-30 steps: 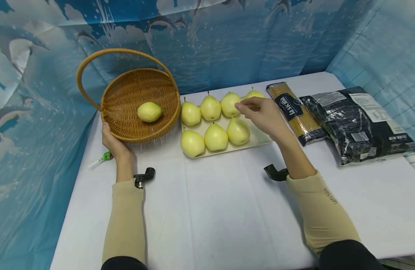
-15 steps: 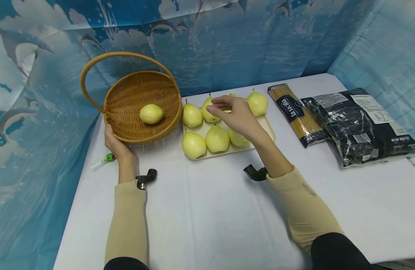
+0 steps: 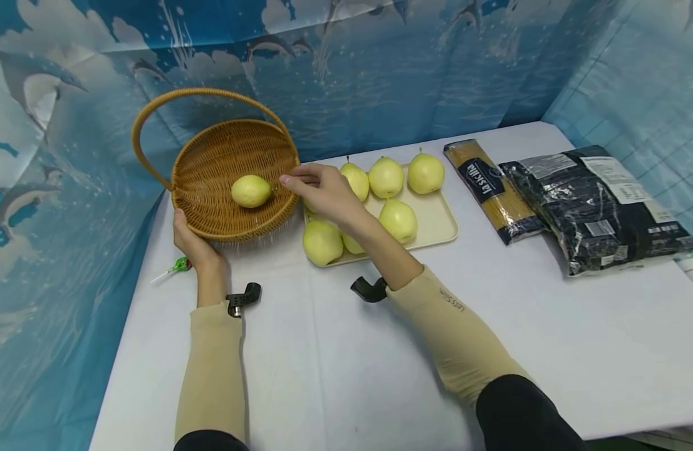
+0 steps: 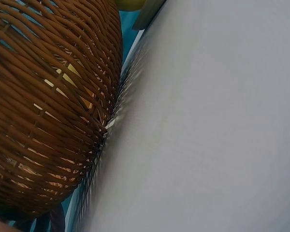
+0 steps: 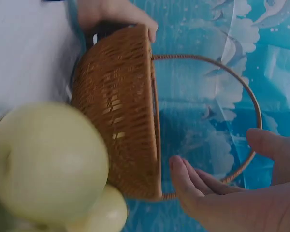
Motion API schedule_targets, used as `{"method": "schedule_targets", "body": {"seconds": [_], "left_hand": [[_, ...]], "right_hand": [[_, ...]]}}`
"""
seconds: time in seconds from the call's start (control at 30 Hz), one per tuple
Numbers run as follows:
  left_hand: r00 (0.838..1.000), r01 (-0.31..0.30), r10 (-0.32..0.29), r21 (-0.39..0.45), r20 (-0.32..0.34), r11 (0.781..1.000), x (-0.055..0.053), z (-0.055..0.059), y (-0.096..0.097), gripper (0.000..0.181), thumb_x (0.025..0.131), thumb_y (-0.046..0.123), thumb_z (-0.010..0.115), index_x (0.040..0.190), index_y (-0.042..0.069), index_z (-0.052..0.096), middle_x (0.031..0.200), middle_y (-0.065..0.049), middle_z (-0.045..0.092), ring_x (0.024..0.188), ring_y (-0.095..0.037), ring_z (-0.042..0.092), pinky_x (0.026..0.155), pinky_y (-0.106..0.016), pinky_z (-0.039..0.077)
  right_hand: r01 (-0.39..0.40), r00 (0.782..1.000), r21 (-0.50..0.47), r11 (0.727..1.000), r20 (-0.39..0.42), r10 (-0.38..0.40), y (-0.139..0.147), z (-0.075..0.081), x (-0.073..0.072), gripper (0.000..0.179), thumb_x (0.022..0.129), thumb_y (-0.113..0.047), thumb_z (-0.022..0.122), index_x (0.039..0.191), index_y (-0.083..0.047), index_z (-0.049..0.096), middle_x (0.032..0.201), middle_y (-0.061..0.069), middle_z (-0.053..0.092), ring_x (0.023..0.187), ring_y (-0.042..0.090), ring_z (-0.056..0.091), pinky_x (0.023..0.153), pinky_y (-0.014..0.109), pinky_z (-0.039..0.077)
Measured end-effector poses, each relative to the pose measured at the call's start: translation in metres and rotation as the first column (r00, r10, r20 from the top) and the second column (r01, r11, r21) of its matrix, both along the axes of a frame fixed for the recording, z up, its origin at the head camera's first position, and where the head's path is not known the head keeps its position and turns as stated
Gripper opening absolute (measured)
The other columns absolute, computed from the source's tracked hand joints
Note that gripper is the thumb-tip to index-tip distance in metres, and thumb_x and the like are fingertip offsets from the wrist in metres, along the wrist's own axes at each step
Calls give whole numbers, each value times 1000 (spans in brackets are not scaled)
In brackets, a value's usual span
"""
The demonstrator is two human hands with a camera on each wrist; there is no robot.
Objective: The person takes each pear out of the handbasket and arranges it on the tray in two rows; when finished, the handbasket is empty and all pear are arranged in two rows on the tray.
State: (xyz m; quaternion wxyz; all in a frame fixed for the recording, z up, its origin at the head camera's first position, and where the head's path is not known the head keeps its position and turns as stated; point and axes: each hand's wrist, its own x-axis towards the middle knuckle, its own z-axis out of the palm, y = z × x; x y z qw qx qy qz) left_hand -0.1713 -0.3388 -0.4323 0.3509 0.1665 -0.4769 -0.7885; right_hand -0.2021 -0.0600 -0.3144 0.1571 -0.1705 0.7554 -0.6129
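Note:
My left hand [image 3: 197, 241] grips the side of a brown wicker basket [image 3: 211, 147], thumb at its rim, and the arched handle [image 3: 202, 92] stands above. Inside the basket lies one yellow-green pear [image 3: 250, 191]. My right hand [image 3: 324, 194] is empty, its fingers loosely extended by the basket's right rim; in the right wrist view the thumb and fingers [image 5: 183, 181] are apart. Under that hand is a cream rectangular tray [image 3: 439, 216] with several pears, among them one pear [image 3: 425, 173] at the back right. The right hand and forearm partly cover the left-hand pears.
A packet of spaghetti [image 3: 487, 188] and a large black plastic bag [image 3: 600, 210] lie on the right of the white-covered table [image 3: 335, 357]. A green-wrapped lollipop [image 3: 180, 264] lies beside my left wrist. Blue dolphin-print cloth [image 3: 369, 81] hangs behind and along the left.
My right hand has moved left, empty, from the tray's back right across the pears to the basket's rim. The left hand stays on the basket.

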Motion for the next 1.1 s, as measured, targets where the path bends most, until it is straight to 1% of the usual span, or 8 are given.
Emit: {"method": "schedule_targets", "body": {"seconds": [0.2,0.33,0.47,0.63,0.73,0.83,0.97,1.1], "left_hand": [[1000,-4,4,9,6,1000,-1,-2,1,44,107,40,49,146,23,64,151,-2,59,143,-20,52,122,-28,38],[1000,-13,13,9,8,1000,-3,-2,2,44,107,40,50,145,24,64,151,0,60,143,-17,53,121,-25,39],[1000,-5,5,16,-1,1000,-3,-1,1,44,107,39,49,146,25,64,152,1,59,143,-15,52,121,-24,39],[1000,-20,20,33,19,999,1,-4,0,44,108,38,49,146,24,63,152,1,59,143,-15,52,121,-25,39],[999,-33,32,68,20,997,3,-5,0,43,107,38,50,145,24,64,151,1,60,142,-15,53,121,-26,40],[999,-29,28,71,20,997,2,-5,0,43,107,38,51,145,24,64,151,2,60,142,-15,53,121,-25,39],[1000,-20,19,73,15,997,0,-3,2,41,107,37,51,143,25,66,150,2,61,142,-15,53,120,-26,40],[1000,-21,20,70,8,997,-2,0,3,40,107,37,51,142,26,66,149,3,61,141,-13,54,119,-24,40]], "right_hand": [[-5,991,-42,999,136,11,-30,9,-5,73,103,-48,65,162,-14,39,161,8,50,145,22,51,117,39,48],[3,973,-50,999,229,9,-45,15,-12,75,104,-48,64,163,-12,35,164,7,44,146,23,50,118,39,46],[-12,943,-89,996,330,41,-61,17,-20,80,105,-46,62,166,-7,26,170,8,33,146,26,51,120,37,45],[-84,906,-40,996,413,93,-81,13,-22,85,107,-47,58,169,-8,14,176,6,20,155,26,38,128,41,35],[-98,880,-58,994,462,113,-93,10,-24,80,108,-44,57,169,-9,19,175,4,22,159,23,31,129,41,33],[-36,837,-102,994,541,86,-102,8,-29,75,107,-41,59,168,-13,24,175,3,22,160,26,28,129,41,32],[30,791,-107,994,610,42,-109,6,-35,69,107,-38,62,165,-17,33,171,4,30,157,28,35,127,43,37],[20,779,-57,998,627,21,-115,8,-40,67,106,-40,63,164,-19,36,167,4,36,154,25,40,123,44,42]]}}
